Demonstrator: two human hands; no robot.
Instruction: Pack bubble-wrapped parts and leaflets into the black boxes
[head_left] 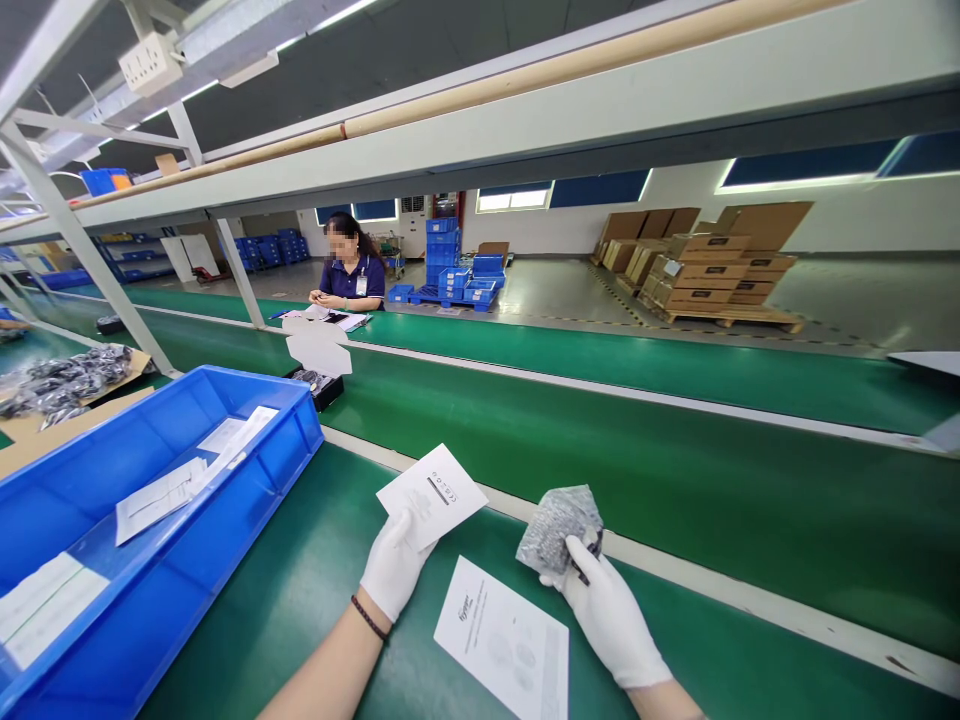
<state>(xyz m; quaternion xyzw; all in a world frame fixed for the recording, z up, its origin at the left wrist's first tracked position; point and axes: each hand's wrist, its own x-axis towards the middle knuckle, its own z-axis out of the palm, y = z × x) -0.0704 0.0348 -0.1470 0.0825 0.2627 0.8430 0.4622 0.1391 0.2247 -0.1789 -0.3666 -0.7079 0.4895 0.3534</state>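
I grip a white card (442, 488) by its near edge in my left hand (397, 565) and a bubble-wrapped packet (555, 530) in my right hand (609, 615), the packet off to the card's right, a gap between. In that gap, nearer me, a printed sheet (506, 645) lies on the green desk (289, 620), its long axis slanting from far left to near right; a blue bin (259, 515) stands at left, a co-worker (352, 275) farther off.

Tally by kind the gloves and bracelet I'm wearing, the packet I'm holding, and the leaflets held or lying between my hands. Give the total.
White gloves: 2
Bracelet: 1
Wrapped packet: 1, in the right hand
Printed leaflets: 2, one in the left hand, another lying on the green surface
Total: 6
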